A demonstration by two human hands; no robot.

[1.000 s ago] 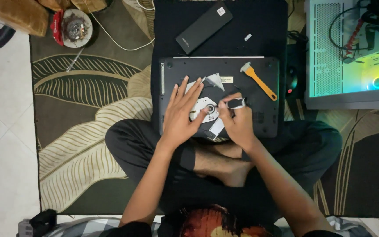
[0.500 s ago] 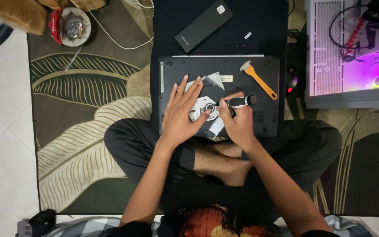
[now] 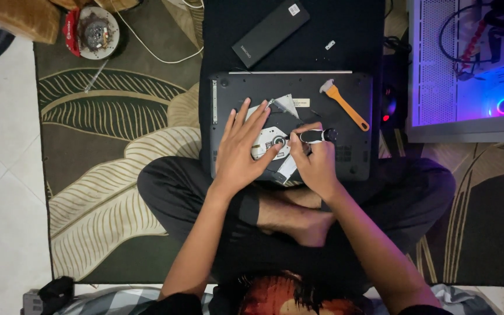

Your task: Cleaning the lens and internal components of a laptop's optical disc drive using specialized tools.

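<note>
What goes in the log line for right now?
left hand: flat on round silver disc drive | right hand: gripping black-handled screwdriver | base: upturned dark grey laptop | nearby: orange-handled scraper

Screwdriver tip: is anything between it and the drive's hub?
Nothing visible. The right hand holds the screwdriver with its tip at the hub of the drive; the left hand lies flat on the drive's left side, beside the hub.

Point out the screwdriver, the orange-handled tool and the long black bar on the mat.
screwdriver (image 3: 315,136), head view, on its black handle by the right hand's fingers.
orange-handled tool (image 3: 348,108), head view, mid handle.
long black bar (image 3: 270,32), head view, middle of its top face.
</note>
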